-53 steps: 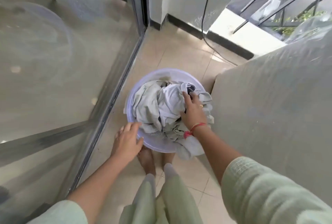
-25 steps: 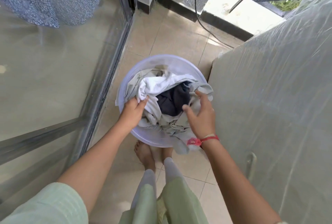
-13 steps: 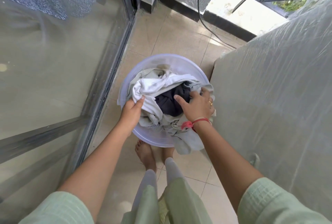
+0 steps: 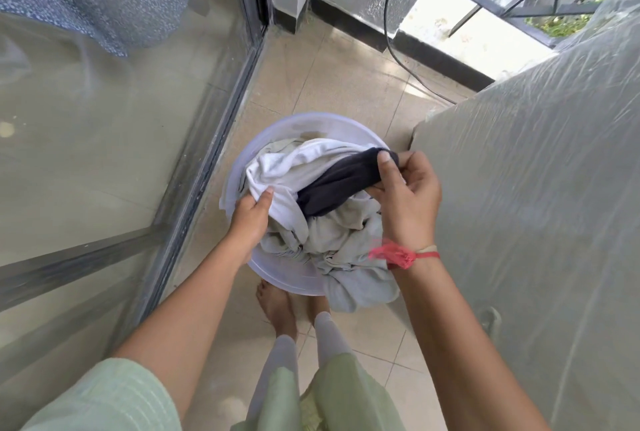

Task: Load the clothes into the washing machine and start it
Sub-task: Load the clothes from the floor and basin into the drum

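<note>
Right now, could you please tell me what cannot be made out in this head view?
- The plastic sheet, head view: hides whatever it covers on the right; no door or controls show.
- The basin: its bottom and lower clothes are hidden by the pile on top.
- The dark garment: bunched in the right hand's grip, so its type is unclear.
- The left hand: most fingers lie under the white cloth.

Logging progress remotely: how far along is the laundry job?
Done: nothing looks loaded; the basin holds a heap of clothes. In hand: right hand pinches the dark garment, left hand grips the white cloth. Left: load everything into the plastic-covered appliance, presumably the washer, and start it.
</note>
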Action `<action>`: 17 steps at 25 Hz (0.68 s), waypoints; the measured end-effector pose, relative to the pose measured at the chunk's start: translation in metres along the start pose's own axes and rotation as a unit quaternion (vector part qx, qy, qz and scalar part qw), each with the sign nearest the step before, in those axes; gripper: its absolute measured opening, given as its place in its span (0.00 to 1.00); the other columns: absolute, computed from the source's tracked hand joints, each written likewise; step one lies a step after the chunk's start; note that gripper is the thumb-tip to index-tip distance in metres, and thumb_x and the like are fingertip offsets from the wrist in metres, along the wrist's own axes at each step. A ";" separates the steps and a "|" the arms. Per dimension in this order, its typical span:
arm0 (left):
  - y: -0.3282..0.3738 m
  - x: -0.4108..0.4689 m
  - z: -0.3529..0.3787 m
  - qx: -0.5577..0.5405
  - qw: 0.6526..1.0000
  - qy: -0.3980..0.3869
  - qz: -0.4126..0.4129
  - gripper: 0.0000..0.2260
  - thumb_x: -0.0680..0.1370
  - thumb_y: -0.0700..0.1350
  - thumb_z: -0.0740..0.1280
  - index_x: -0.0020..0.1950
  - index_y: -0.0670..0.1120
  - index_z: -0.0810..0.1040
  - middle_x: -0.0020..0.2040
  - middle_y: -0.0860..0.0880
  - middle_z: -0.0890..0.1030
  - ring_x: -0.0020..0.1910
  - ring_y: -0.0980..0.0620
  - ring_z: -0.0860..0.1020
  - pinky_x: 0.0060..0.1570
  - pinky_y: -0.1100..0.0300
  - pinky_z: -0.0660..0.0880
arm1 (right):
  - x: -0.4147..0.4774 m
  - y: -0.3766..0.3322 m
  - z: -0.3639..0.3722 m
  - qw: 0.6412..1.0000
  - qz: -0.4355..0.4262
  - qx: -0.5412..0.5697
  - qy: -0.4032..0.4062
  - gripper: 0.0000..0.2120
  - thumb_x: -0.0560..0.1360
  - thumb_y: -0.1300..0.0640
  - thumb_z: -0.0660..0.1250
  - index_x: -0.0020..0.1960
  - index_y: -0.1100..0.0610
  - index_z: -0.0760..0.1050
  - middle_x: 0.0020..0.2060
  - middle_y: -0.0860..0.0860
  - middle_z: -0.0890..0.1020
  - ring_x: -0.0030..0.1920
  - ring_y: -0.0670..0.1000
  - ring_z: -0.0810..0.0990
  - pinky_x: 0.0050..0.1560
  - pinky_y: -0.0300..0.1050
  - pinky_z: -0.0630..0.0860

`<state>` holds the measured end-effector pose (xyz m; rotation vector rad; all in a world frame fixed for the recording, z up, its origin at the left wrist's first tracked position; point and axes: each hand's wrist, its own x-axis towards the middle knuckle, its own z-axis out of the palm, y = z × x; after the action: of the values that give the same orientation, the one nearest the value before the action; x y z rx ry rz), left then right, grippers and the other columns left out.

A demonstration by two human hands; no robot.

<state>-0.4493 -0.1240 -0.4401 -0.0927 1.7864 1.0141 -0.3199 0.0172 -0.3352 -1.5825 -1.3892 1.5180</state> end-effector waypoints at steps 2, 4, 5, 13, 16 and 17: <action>-0.005 0.001 -0.002 -0.003 1.000 -0.003 0.003 0.12 0.81 0.53 0.58 0.59 0.49 0.75 0.54 0.51 0.80 0.55 0.50 0.78 0.59 0.48 0.74 | 0.004 -0.005 0.005 0.999 0.008 0.035 -0.020 0.10 0.70 0.50 0.67 0.31 0.48 0.70 0.32 0.52 0.72 0.38 0.52 0.70 0.41 0.55 0.72; -0.005 -0.004 -0.002 0.022 1.000 -0.013 0.010 0.13 0.81 0.52 0.59 0.59 0.48 0.75 0.54 0.50 0.80 0.55 0.49 0.78 0.56 0.52 0.74 | 0.001 -0.002 -0.003 0.998 -0.002 0.035 -0.047 0.10 0.71 0.51 0.67 0.32 0.48 0.70 0.32 0.49 0.71 0.37 0.51 0.68 0.41 0.53 0.69; -0.004 -0.005 -0.001 0.045 0.999 -0.005 0.024 0.13 0.81 0.52 0.59 0.59 0.46 0.76 0.53 0.49 0.80 0.54 0.49 0.78 0.53 0.55 0.73 | -0.004 0.001 -0.010 0.997 -0.007 0.041 -0.064 0.11 0.72 0.53 0.67 0.32 0.48 0.70 0.31 0.47 0.70 0.36 0.49 0.68 0.40 0.50 0.69; -0.020 -0.047 0.001 0.208 0.946 0.024 0.246 0.13 0.81 0.41 0.58 0.64 0.42 0.73 0.57 0.52 0.74 0.53 0.56 0.73 0.48 0.67 0.66 | -0.006 0.049 -0.047 0.842 -0.011 -0.504 -0.192 0.04 0.73 0.58 0.66 0.47 0.56 0.72 0.46 0.52 0.75 0.50 0.55 0.76 0.45 0.45 0.69; -0.024 -0.055 0.001 0.224 0.940 0.001 0.258 0.17 0.78 0.49 0.56 0.61 0.44 0.75 0.53 0.52 0.77 0.49 0.54 0.76 0.44 0.64 0.69 | 0.011 0.023 -0.015 0.914 -0.154 -0.359 -0.109 0.24 0.73 0.61 0.66 0.67 0.54 0.67 0.65 0.55 0.70 0.60 0.56 0.72 0.60 0.52 0.71; -0.022 -0.058 0.002 0.221 0.940 -0.015 0.261 0.20 0.76 0.52 0.55 0.60 0.44 0.75 0.51 0.52 0.78 0.47 0.54 0.76 0.44 0.63 0.70 | 0.020 0.021 -0.001 0.865 -0.183 -0.434 -0.174 0.27 0.73 0.62 0.64 0.71 0.52 0.64 0.71 0.56 0.64 0.65 0.58 0.69 0.65 0.56 0.67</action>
<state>-0.4097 -0.1591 -0.4067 0.7048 2.0154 0.9326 -0.3156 0.0285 -0.3614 -1.3656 -2.6662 0.9989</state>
